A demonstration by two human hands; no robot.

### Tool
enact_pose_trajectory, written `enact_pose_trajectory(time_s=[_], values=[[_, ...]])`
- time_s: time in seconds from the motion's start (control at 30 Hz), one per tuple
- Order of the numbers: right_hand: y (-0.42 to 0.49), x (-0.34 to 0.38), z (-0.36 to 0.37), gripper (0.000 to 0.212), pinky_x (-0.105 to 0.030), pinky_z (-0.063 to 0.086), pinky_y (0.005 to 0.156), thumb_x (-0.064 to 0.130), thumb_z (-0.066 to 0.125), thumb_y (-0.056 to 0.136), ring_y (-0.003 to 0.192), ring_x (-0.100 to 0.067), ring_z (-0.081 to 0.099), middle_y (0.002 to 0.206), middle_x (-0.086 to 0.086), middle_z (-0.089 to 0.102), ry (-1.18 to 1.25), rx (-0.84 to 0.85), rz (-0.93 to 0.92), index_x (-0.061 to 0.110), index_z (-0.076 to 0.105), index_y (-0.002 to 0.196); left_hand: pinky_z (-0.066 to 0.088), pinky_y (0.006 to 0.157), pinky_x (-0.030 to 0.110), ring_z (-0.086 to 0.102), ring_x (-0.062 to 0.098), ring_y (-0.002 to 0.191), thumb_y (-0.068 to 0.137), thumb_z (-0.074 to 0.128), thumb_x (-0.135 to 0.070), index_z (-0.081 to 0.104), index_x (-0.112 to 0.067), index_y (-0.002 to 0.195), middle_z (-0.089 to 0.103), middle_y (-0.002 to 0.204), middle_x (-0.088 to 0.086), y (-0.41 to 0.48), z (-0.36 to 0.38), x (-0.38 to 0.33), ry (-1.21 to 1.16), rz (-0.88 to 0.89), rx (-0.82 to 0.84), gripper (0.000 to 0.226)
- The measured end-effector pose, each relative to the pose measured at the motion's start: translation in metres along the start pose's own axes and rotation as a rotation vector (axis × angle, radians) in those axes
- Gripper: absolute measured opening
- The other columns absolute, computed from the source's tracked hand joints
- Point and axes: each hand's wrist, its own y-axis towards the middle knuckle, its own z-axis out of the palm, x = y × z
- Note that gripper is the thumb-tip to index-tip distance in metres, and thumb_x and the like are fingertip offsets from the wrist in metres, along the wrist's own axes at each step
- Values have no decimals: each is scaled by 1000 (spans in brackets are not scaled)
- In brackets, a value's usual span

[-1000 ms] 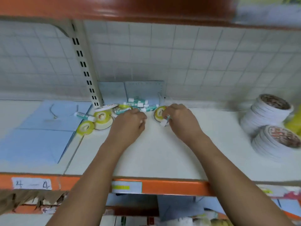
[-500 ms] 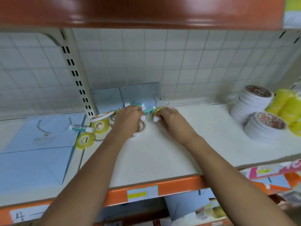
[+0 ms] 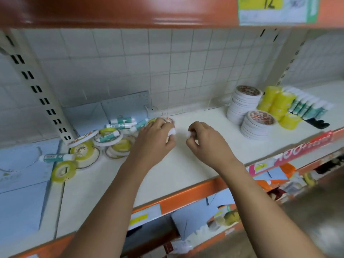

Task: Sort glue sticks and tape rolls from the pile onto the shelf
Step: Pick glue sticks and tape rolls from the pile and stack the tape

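A pile of tape rolls [image 3: 113,144] and green-and-white glue sticks [image 3: 122,121] lies at the back left of the white shelf [image 3: 186,164]. My left hand [image 3: 153,139] sits at the pile's right edge, fingers curled round a glue stick whose white cap [image 3: 172,131] pokes out. My right hand [image 3: 203,140] is lifted just right of it and grips another glue stick, only its white end [image 3: 189,134] showing. At the far right stand sorted stacks: white tape rolls [image 3: 243,101], yellow tape rolls [image 3: 277,105] and a row of glue sticks [image 3: 307,106].
One glue stick [image 3: 57,157] and a yellow tape roll [image 3: 63,171] lie apart at the left, beside blue paper sheets [image 3: 20,183]. A slotted upright [image 3: 37,90] stands behind the pile. An orange front rail [image 3: 186,198] edges the shelf, and another shelf hangs overhead.
My right hand has drawn away from the pile to the right with a glue stick in it. My left hand has stayed at the pile. The view has swung right, showing more sorted stacks.
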Motion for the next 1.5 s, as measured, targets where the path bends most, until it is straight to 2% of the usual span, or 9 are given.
enact_pose_trajectory(time_s=[0.13, 0.33, 0.53, 0.7, 0.83, 0.97, 1.23, 1.37, 1.5], values=[[-39, -31, -25, 16, -37, 49, 69, 25, 52, 89, 85, -22, 58, 94, 1, 61, 12, -12, 105, 16, 58, 100, 45, 77, 36, 56, 23, 97, 86, 54, -29, 59, -21, 111, 59, 106, -2, -9, 15, -49, -50, 76, 68, 27], [-89, -88, -56, 11, -44, 49, 74, 21, 54, 88, 85, -21, 57, 90, 1, 59, 76, 2, 167, 17, 58, 98, 41, 75, 34, 54, 21, 90, 88, 50, -32, 54, -22, 102, 55, 96, -4, -6, 50, -117, -55, 219, 128, 18], [-138, -167, -91, 13, -41, 51, 78, 18, 56, 92, 90, -18, 56, 96, 1, 59, 53, -33, 221, 17, 59, 104, 40, 82, 35, 51, 20, 100, 93, 43, -35, 57, -26, 112, 55, 104, -5, 10, 94, -198, -13, 319, 179, 25], [-175, -243, -130, 12, -45, 50, 78, 18, 54, 96, 92, -24, 57, 100, -4, 59, 21, -38, 272, 14, 59, 107, 37, 84, 33, 48, 21, 106, 99, 43, -33, 54, -27, 121, 53, 113, -4, 30, 131, -280, -40, 386, 210, 26], [-195, -301, -159, 19, -43, 48, 79, 22, 53, 98, 97, -24, 56, 105, -1, 61, -41, -43, 297, 17, 60, 115, 35, 86, 31, 47, 19, 111, 101, 43, -32, 53, -28, 128, 53, 124, -6, 49, 162, -342, -72, 386, 217, 29], [-207, -349, -185, 24, -43, 47, 82, 24, 51, 99, 101, -25, 55, 109, -2, 60, -73, -30, 307, 18, 59, 121, 38, 89, 33, 49, 20, 111, 100, 47, -29, 55, -27, 130, 56, 123, -4, 62, 183, -392, -109, 378, 225, 31], [-199, -409, -201, 25, -44, 47, 84, 24, 51, 100, 101, -22, 53, 113, 4, 59, -81, -53, 286, 25, 59, 124, 41, 85, 31, 50, 17, 110, 101, 46, -31, 55, -26, 133, 54, 122, -3, 99, 204, -432, -155, 340, 268, 34], [-177, -430, -199, 27, -39, 45, 86, 25, 55, 99, 99, -25, 51, 111, -3, 57, -42, -81, 260, 25, 61, 125, 45, 87, 35, 51, 19, 112, 101, 47, -29, 54, -23, 134, 54, 125, -2, 129, 217, -436, -174, 293, 259, 34], [-140, -457, -196, 27, -30, 42, 82, 25, 56, 98, 96, -23, 50, 108, -2, 56, -14, -68, 249, 22, 61, 125, 44, 80, 30, 53, 18, 108, 100, 48, -28, 55, -23, 126, 57, 120, -4, 165, 233, -433, -187, 247, 231, 27]])
